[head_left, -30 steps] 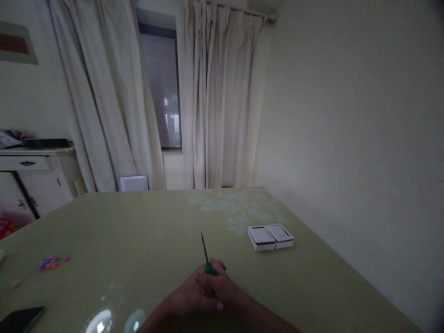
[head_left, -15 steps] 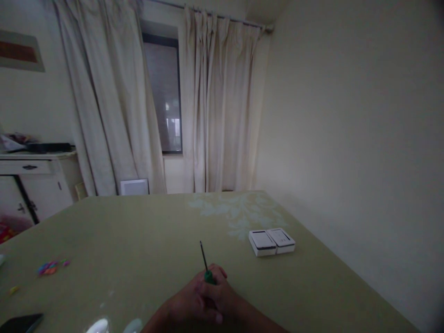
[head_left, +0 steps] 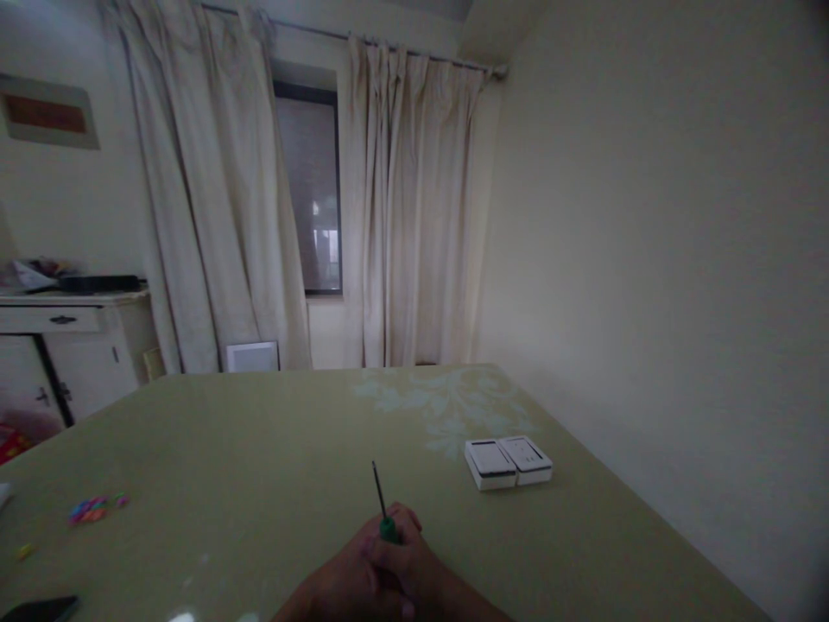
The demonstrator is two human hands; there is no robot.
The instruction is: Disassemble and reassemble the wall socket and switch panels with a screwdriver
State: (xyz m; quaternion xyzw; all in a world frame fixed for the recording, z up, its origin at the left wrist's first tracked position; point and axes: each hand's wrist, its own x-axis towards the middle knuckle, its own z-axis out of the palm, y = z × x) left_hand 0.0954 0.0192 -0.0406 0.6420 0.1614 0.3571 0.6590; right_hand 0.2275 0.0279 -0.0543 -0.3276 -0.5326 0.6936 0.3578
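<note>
Holding one green-handled tool, shaft slanting up over the counter, the right hand has a narrow grip; whether the clasped left hand grips it too, I cannot tell. On the counter lie two white boxes side by side, one yellow piece, one dark flat object and coloured pieces too blurred to count.
</note>
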